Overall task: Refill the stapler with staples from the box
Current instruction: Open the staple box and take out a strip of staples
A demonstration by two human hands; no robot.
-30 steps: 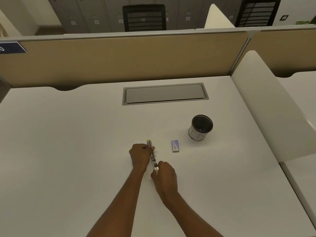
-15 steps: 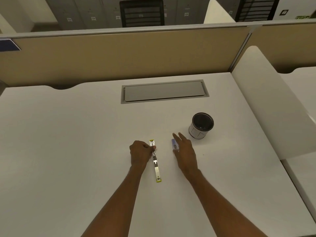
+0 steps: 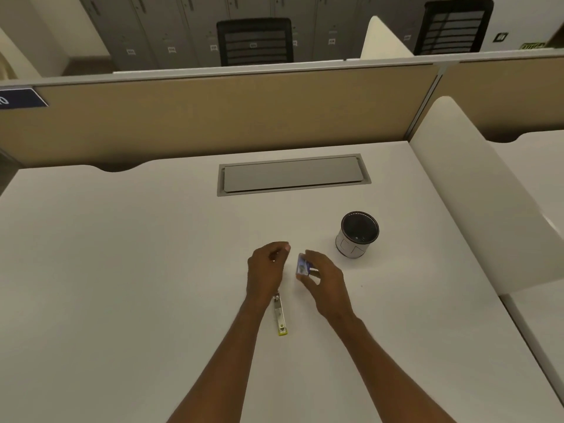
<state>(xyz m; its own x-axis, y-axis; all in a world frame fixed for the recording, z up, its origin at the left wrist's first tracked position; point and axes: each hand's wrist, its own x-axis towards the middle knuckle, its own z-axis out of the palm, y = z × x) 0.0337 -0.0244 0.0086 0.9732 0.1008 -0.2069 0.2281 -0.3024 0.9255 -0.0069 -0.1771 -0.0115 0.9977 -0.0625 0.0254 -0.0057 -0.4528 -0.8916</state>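
We're pinching the staple box in our right hand just right of the stapler, left hand gripping its far end, well inside the counter edges.

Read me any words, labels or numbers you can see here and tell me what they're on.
No text is readable.
Print on the staple box in the right hand: blurred.
Blue partition sign: cut off, unreadable.
Locker labels: too small.
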